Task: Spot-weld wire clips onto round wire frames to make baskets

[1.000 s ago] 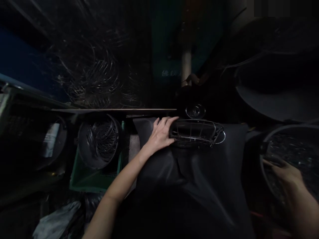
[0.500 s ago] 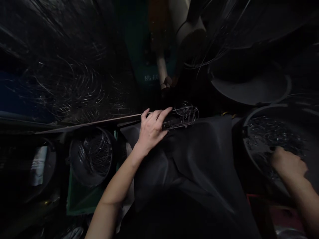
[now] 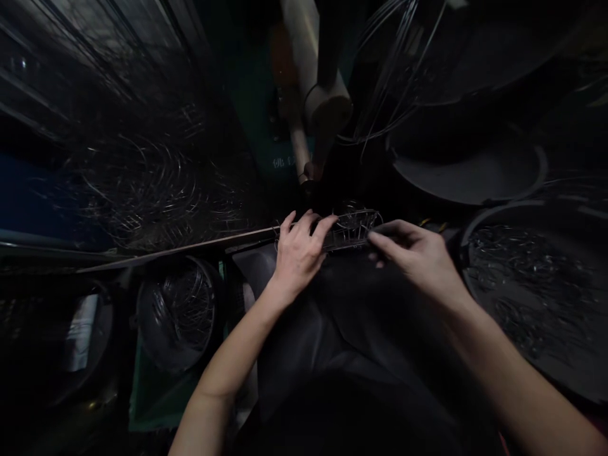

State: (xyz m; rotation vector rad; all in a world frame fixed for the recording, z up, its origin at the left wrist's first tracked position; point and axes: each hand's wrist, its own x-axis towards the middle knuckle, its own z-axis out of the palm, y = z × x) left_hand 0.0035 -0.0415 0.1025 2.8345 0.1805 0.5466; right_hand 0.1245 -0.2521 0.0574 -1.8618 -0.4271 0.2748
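A small frame of bent metal wire (image 3: 351, 237) lies across the edge of a board, in front of the dark apron. My left hand (image 3: 301, 256) rests over its left end, fingers bent around it and the thumb low on the near side. My right hand (image 3: 415, 256) is at the frame's right end, thumb and forefinger pinched together close to the wires. Whatever lies between those fingers is too small and dark to make out. Beyond the frame stands a green machine with a pale rod (image 3: 299, 149) pointing down toward it.
On the right, a round bin (image 3: 475, 218) contains many small metal pieces. A tub of wire rings (image 3: 185, 310) sits at left on a green crate (image 3: 147, 405). Piled wire hoops (image 3: 147, 183) lie back left. Another basin (image 3: 465, 180) stands back right.
My right hand has come out of the bin of small metal pieces and moved left to the wire frame. The left hand stays on the frame. The view has shifted slightly.
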